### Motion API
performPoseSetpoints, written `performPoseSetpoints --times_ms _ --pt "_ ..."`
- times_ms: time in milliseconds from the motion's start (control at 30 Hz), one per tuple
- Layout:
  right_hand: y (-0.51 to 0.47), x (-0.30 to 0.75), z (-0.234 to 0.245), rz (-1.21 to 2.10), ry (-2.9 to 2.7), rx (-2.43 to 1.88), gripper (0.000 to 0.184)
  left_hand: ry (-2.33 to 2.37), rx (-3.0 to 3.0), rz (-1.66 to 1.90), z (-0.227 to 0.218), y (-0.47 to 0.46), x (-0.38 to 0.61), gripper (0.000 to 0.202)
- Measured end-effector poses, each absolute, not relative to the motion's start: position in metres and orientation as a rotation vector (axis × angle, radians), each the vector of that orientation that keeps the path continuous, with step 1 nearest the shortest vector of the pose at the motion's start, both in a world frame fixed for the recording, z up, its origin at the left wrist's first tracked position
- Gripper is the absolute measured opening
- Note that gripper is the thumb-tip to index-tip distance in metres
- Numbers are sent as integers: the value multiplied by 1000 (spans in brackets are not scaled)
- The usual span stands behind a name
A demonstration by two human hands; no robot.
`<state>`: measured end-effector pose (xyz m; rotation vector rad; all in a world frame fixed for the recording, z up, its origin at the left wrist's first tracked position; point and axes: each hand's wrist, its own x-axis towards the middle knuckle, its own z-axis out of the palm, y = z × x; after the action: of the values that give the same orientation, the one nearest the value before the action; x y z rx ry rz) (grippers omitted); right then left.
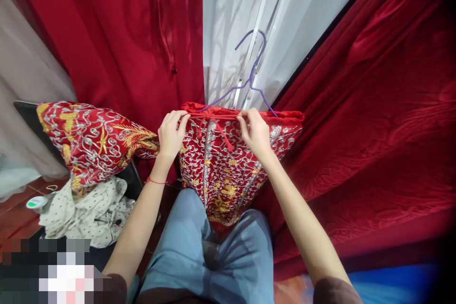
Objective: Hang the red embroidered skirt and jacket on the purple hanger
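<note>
A red skirt (228,171) with silver and gold embroidery hangs in front of my knees. Inside its plain red waistband sits a purple wire hanger (254,69), hook upward. A red drawstring (224,116) is tied at the front of the waistband, stretched sideways from its knot, with tasselled ends hanging down. My left hand (173,134) pinches the drawstring at the left of the knot. On the other side, my right hand (254,134) pinches it between thumb and fingers. Whether the fingertips also catch the waistband cloth, I cannot tell.
To the left, a matching embroidered garment (96,145) lies over a dark chair (26,114). Below it is a bundled white dotted cloth (85,209). Red curtains (374,128) hang at both sides, with white drapes (228,19) between them.
</note>
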<state>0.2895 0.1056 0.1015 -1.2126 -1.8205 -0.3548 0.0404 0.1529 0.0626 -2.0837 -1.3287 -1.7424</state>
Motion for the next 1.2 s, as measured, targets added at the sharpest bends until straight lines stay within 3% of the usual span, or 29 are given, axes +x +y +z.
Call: performPoseSetpoints --times_ms 400,633,800,933,1033,1200 --pt "103 296 81 -485 -1776 -1389 28 -1506 -1954 -1592 45 154 39 32" --pt "92 316 75 -179 -1941 -1177 24 -1526 -2234 -1803 25 151 35 29" --pt "72 364 113 -454 -1850 -1232 30 -1249 -2117 -1838 50 146 32 42" --pt "72 420 136 -613 -1936 -1377 40 -1078 -2290 -1529 83 161 21 31" --pt "81 453 135 -524 -2040 -1458 46 -1064 -2485 -1385 95 177 15 28" --pt "89 464 129 -314 -1984 -1330 38 -1131 -2563 -1379 94 193 14 32"
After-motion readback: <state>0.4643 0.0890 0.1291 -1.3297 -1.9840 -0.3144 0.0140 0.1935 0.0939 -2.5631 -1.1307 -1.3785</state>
